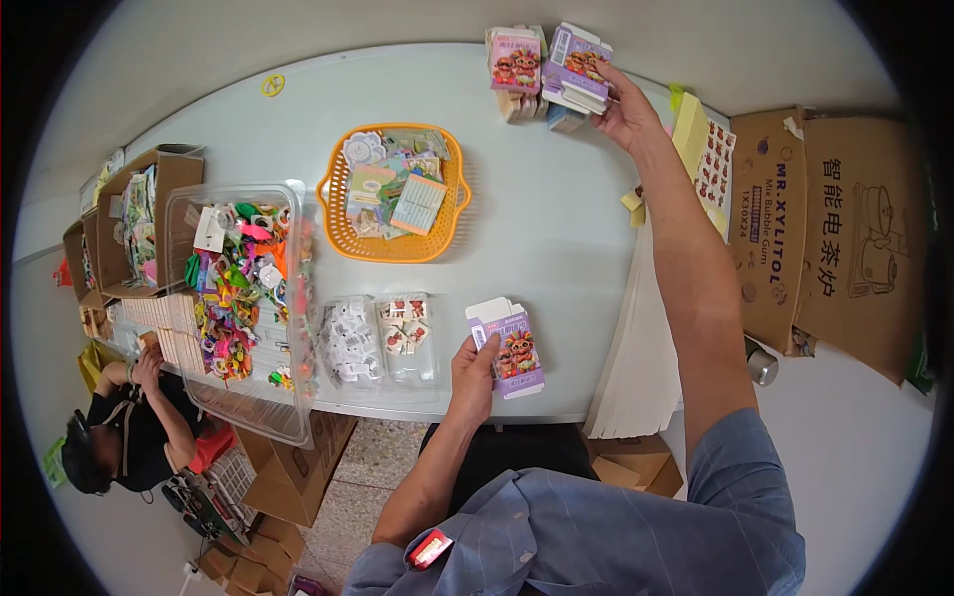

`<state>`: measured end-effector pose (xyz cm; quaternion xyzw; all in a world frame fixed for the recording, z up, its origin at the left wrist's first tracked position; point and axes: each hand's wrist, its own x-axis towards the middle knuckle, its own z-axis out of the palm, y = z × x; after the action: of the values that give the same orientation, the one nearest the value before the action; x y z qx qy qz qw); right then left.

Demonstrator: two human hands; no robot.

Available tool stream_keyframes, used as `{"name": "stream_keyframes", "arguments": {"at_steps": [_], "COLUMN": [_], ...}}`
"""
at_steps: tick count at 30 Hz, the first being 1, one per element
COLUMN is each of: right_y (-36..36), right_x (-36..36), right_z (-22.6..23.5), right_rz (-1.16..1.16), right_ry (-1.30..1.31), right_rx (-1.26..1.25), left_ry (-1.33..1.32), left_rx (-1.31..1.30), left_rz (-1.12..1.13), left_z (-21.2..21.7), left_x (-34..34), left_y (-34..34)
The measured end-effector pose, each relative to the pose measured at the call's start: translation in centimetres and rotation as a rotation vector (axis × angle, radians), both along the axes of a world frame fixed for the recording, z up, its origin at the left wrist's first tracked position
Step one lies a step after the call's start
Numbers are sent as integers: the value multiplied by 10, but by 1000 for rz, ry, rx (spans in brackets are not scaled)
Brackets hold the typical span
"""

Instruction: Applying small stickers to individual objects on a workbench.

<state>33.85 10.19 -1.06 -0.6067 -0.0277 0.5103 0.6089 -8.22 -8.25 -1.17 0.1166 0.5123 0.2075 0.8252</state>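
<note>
My left hand (471,382) grips a small purple cardboard box (518,364) near the table's front edge, thumb on its printed face. A pale flap stands up at the box's top end. At the far right, my stretched-out right hand (626,111) has its fingers closed on a flat purple box (578,62) at the top of a stack; what lies under it is partly hidden. Beside that stack stands another pile of boxes with a pink box (516,64) on top. Both purple boxes show cartoon figures.
An orange basket (449,236) holds cards. Left of it, a large clear bin (303,397) contains colourful small toys. Clear trays hold white packets (350,343) and printed pieces (401,338). Cartons (765,228) stand at right, near white paper strips (636,348). Another person (134,417) works at left.
</note>
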Motion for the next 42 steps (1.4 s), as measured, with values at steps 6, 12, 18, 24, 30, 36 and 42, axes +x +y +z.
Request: {"name": "stream_keyframes", "arguments": {"at_steps": [6, 12, 18, 24, 30, 36, 42], "right_y": [-5, 7, 43, 57, 48, 7, -88], "right_x": [-30, -12, 18, 37, 24, 11, -27], "right_z": [-5, 6, -2, -18, -18, -1, 21], "right_rz": [-96, -133, 12, 8, -123, -117, -49], "right_ry": [-274, -697, -691, -496, -411, -62, 152], "right_rx": [-108, -246, -330, -287, 75, 442, 667], "left_ry": [10, 46, 213, 345, 372, 291, 161], "left_rx": [57, 158, 562, 719, 733, 623, 568], "left_rz": [-38, -81, -321, -455, -453, -363, -209], "left_z": [-12, -11, -31, -53, -59, -56, -44], "left_x": [-1, 9, 29, 30, 26, 27, 30], "left_y": [-5, -1, 22, 33, 29, 26, 31]}}
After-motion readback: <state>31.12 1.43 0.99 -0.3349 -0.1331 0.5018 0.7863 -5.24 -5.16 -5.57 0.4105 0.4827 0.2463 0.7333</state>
